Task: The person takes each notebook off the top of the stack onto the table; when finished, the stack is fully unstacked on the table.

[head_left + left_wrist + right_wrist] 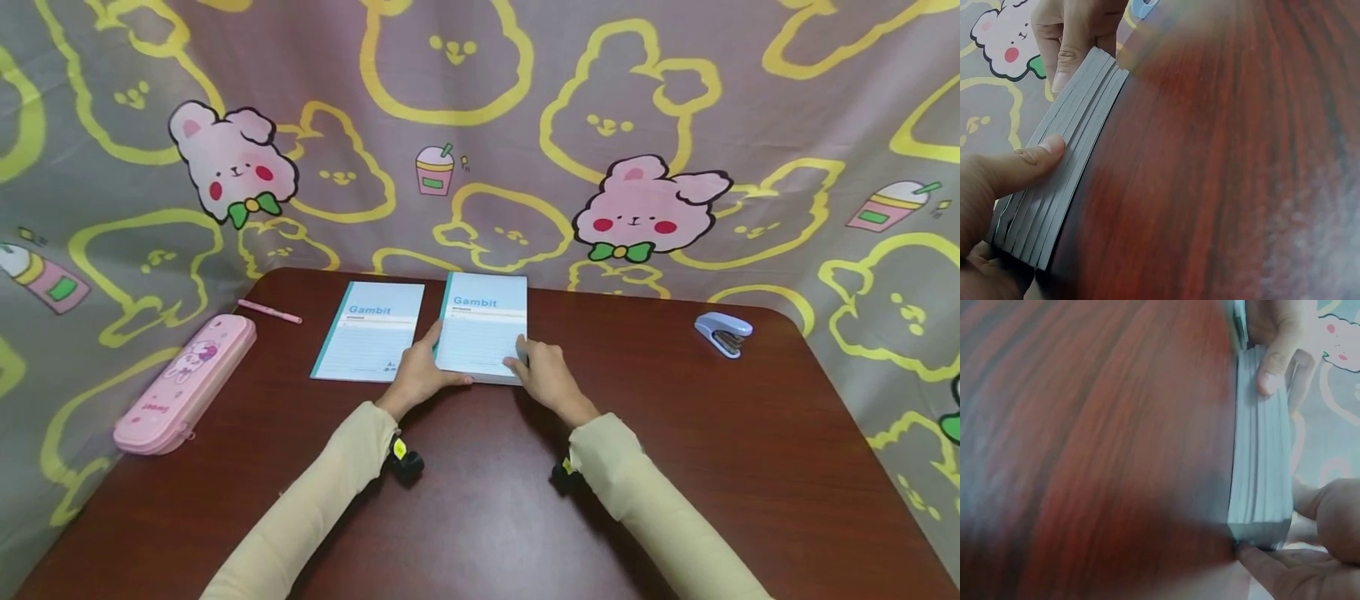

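Note:
A stack of several notebooks (480, 329), the top one with a pale blue "Gambit" cover and teal spine, lies toward the back of the table. At its near left corner my left hand (420, 371) grips it, fingers along the spine side. The left thumb presses on the near page edges, which the left wrist view shows as grey layers (1066, 162). My right hand (547, 375) holds the near right corner, its thumb over the top cover and fingers along the right side. Left of the stack, one matching notebook (367, 337) lies flat, partly covered by my left hand.
A pink pencil case (187, 383) lies at the table's left edge, with a pink pen (270, 312) behind it. Far to the right stands a light purple stapler (724, 333). A patterned curtain (495, 125) hangs right behind the table (495, 517).

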Action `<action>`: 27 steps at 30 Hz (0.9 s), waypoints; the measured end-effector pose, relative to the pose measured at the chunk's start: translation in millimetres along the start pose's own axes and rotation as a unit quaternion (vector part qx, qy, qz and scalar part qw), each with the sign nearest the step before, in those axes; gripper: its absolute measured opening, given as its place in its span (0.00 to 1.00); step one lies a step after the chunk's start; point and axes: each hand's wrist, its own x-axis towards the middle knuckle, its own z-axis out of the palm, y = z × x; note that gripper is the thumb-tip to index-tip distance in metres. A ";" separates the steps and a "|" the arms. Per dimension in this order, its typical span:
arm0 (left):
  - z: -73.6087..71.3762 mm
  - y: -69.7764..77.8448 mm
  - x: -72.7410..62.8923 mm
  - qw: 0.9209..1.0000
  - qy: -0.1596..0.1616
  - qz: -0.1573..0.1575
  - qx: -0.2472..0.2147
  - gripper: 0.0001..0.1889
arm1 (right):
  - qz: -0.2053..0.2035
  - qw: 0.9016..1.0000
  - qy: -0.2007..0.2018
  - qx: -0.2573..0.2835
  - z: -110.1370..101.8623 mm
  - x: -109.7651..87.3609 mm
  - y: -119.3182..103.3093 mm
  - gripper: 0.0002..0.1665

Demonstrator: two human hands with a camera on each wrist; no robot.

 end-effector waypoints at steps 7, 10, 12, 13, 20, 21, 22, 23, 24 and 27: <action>2.4 1.1 -0.2 1.000 0.009 -0.014 -0.004 0.66 | 0.064 0.997 0.024 0.045 -3.2 0.0 -6.9 0.27; 1.7 1.4 -0.7 1.000 0.004 -0.019 -0.009 0.65 | 0.078 0.995 0.039 0.050 -5.3 -0.1 -7.9 0.28; 0.7 1.4 -1.2 1.000 -0.001 -0.018 -0.011 0.63 | 0.089 0.994 0.043 0.050 -6.6 -0.1 -7.7 0.27; 0.6 1.8 -1.2 1.000 -0.002 -0.018 -0.013 0.62 | 0.096 0.993 0.042 0.055 -7.7 -0.3 -6.5 0.27; 1.4 2.6 -2.0 1.000 -0.006 -0.020 -0.011 0.60 | 0.155 0.982 0.040 0.095 -18.0 0.2 -3.4 0.29; 1.4 2.5 -2.0 1.000 -0.007 -0.019 -0.009 0.60 | 0.157 0.982 0.046 0.097 -19.5 1.1 -4.2 0.28; 1.4 2.4 -2.1 1.000 -0.008 -0.019 -0.007 0.60 | 0.160 0.981 0.052 0.101 -20.9 2.3 -4.9 0.26; 1.5 2.4 -2.0 1.000 -0.009 -0.018 -0.006 0.60 | 0.162 0.979 0.059 0.106 -22.0 3.8 -5.8 0.25; 1.5 2.6 -1.9 1.000 -0.008 -0.018 -0.005 0.60 | 0.161 0.979 0.066 0.109 -23.0 5.5 -6.6 0.23; 0.9 2.6 -1.3 1.000 -0.006 -0.016 -0.005 0.60 | 0.152 0.977 0.077 0.128 -24.7 10.6 -8.4 0.20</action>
